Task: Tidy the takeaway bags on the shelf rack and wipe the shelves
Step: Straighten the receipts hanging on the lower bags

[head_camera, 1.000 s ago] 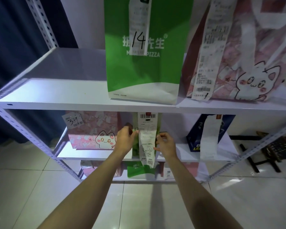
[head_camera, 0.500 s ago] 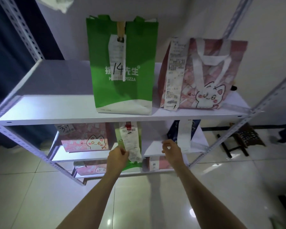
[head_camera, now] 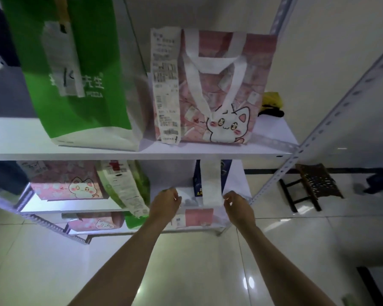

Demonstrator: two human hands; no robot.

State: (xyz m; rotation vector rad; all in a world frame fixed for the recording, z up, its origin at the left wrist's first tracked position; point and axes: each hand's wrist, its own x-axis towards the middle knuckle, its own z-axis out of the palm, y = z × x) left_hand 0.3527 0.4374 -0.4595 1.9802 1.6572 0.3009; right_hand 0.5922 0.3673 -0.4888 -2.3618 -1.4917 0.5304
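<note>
On the upper shelf stand a green pizza bag and a pink cat bag, each with a receipt hanging down its front. The middle shelf holds another pink cat bag, a tilted green bag with a long receipt, and a dark blue bag under a white receipt. My left hand hovers left of the blue bag. My right hand is just right of its receipt's lower end. Both hands have loosely curled fingers and hold nothing.
The lowest shelf carries a pink bag, a green bag and another pink bag. A yellow and black thing lies behind the upper pink bag. A perforated rack upright slants at right, with a dark stool on the tiled floor beyond.
My left hand has let go of the green bag's receipt. Both hands have moved right to either side of the blue bag, and the view has swung right.
</note>
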